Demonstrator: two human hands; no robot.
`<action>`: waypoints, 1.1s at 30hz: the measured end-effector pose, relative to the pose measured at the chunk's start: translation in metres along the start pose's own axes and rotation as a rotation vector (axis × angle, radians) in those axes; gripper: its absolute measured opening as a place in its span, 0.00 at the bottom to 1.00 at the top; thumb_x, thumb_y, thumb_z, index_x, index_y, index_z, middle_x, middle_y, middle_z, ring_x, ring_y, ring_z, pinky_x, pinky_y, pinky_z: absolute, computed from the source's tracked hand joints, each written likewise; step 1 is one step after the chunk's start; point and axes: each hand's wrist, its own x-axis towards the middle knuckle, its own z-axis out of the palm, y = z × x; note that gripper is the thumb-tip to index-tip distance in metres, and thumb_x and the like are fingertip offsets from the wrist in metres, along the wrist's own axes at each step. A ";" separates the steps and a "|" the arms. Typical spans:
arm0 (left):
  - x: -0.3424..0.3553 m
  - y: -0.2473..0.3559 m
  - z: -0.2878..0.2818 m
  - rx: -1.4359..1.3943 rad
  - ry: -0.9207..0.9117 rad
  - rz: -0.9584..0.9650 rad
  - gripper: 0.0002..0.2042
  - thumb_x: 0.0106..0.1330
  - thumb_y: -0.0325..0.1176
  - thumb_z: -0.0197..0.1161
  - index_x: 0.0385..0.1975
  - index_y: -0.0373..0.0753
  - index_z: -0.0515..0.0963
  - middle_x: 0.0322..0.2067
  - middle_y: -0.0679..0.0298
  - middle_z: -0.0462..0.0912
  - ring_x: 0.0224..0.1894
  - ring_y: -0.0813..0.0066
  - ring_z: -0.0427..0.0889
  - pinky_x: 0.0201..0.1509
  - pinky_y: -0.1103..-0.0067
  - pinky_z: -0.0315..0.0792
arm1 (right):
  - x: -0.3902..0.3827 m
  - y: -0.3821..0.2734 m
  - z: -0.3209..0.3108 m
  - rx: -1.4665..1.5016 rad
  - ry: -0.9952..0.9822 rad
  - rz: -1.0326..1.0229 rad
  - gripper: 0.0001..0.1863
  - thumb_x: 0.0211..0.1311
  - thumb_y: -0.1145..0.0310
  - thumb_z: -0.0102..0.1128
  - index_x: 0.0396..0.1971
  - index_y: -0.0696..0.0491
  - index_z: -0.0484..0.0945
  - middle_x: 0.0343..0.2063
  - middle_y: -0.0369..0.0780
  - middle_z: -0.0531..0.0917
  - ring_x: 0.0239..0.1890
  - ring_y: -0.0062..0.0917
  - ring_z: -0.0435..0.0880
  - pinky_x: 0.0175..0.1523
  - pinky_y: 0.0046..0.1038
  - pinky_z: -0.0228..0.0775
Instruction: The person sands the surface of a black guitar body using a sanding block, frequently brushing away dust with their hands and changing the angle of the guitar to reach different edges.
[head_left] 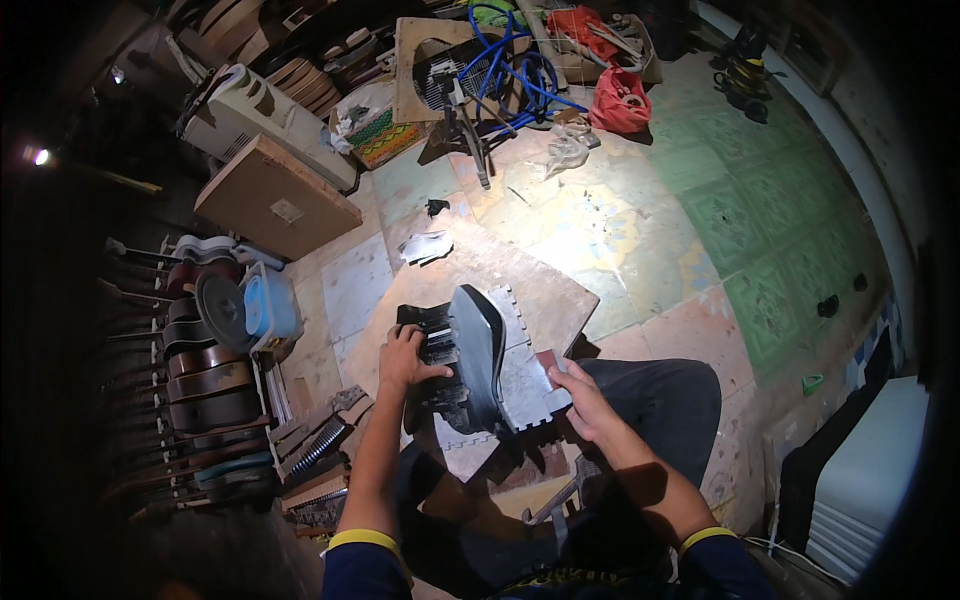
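Observation:
A dark grey curved piece (474, 350), shaped like a guitar body, lies on light grey interlocking mats (520, 380) atop a wooden board (540, 290). Beside it on the left are black, slotted pieces (430, 330). My left hand (406, 362) grips the black pieces, fingers curled over them and thumb toward the curved piece. At the curved piece's right, my right hand (585, 405) holds a small flat block (550, 372) with a reddish-brown patch. Some of its fingers are hidden under the block. A white scrap (426, 246) sits on the board's far corner.
Guitar bodies (210, 390), a blue bin (268, 305) and wood offcuts (325, 440) crowd my left. Ahead are a cardboard-coloured panel (275, 195), a white appliance (270, 120), blue hose (520, 85) and a red bag (620, 100). A white case (865, 480) stands at right, near the wall.

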 end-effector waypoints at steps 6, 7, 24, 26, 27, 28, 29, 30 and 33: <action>-0.058 0.020 0.021 -0.105 0.050 -0.534 0.55 0.33 0.76 0.74 0.57 0.35 0.79 0.60 0.60 0.75 0.65 0.51 0.70 0.63 0.55 0.71 | 0.000 -0.007 -0.003 -0.048 0.028 -0.094 0.19 0.76 0.64 0.56 0.62 0.51 0.72 0.51 0.36 0.83 0.53 0.21 0.82 0.58 0.27 0.75; -0.064 0.026 0.021 -0.135 0.034 -0.641 0.56 0.33 0.76 0.74 0.58 0.34 0.78 0.60 0.58 0.75 0.64 0.50 0.70 0.63 0.55 0.71 | 0.000 -0.008 -0.006 -0.056 0.020 -0.093 0.19 0.76 0.64 0.56 0.62 0.51 0.72 0.51 0.36 0.83 0.53 0.21 0.82 0.58 0.27 0.75; -0.128 0.002 0.068 -0.277 0.388 -0.471 0.49 0.49 0.56 0.79 0.69 0.39 0.65 0.57 0.46 0.74 0.58 0.43 0.74 0.63 0.56 0.69 | 0.031 0.045 -0.024 -0.355 0.284 -0.265 0.25 0.71 0.65 0.63 0.63 0.59 0.71 0.52 0.42 0.82 0.52 0.25 0.82 0.58 0.27 0.73; -0.127 0.003 0.069 -0.280 0.324 -0.555 0.48 0.50 0.56 0.79 0.69 0.38 0.66 0.56 0.45 0.75 0.58 0.42 0.74 0.62 0.57 0.70 | 0.043 0.042 -0.013 -0.347 0.293 -0.252 0.26 0.71 0.64 0.63 0.64 0.60 0.70 0.53 0.43 0.82 0.54 0.26 0.81 0.59 0.28 0.72; -0.128 0.012 0.070 -0.285 0.252 -0.624 0.47 0.51 0.56 0.78 0.69 0.38 0.67 0.55 0.45 0.75 0.57 0.42 0.75 0.61 0.58 0.71 | 0.050 0.040 -0.010 -0.332 0.317 -0.243 0.27 0.72 0.64 0.63 0.65 0.60 0.69 0.54 0.44 0.81 0.55 0.27 0.80 0.60 0.28 0.71; -0.127 0.021 0.071 -0.300 0.253 -0.631 0.47 0.51 0.56 0.78 0.69 0.38 0.67 0.55 0.45 0.75 0.57 0.42 0.75 0.61 0.58 0.71 | 0.061 0.036 -0.007 -0.350 0.326 -0.280 0.29 0.72 0.63 0.64 0.66 0.60 0.68 0.55 0.45 0.81 0.56 0.27 0.80 0.61 0.28 0.70; -0.127 0.030 0.072 -0.282 0.242 -0.696 0.46 0.53 0.56 0.77 0.69 0.36 0.66 0.54 0.45 0.75 0.56 0.42 0.75 0.60 0.58 0.72 | 0.075 0.035 -0.007 -0.366 0.325 -0.279 0.29 0.72 0.63 0.64 0.66 0.60 0.68 0.55 0.45 0.81 0.56 0.27 0.80 0.61 0.28 0.70; -0.124 0.040 0.071 -0.264 0.234 -0.759 0.46 0.54 0.56 0.76 0.69 0.35 0.65 0.53 0.44 0.75 0.55 0.42 0.75 0.60 0.57 0.72 | 0.094 0.033 -0.008 -0.491 0.344 -0.409 0.29 0.72 0.63 0.64 0.66 0.60 0.67 0.55 0.46 0.81 0.57 0.27 0.79 0.61 0.28 0.70; -0.127 0.084 0.062 -0.295 0.200 -0.864 0.47 0.57 0.55 0.74 0.69 0.28 0.63 0.54 0.41 0.73 0.58 0.40 0.73 0.60 0.54 0.72 | 0.144 0.005 -0.011 -0.552 0.269 -0.520 0.30 0.71 0.62 0.64 0.67 0.58 0.67 0.55 0.46 0.81 0.56 0.27 0.79 0.61 0.28 0.70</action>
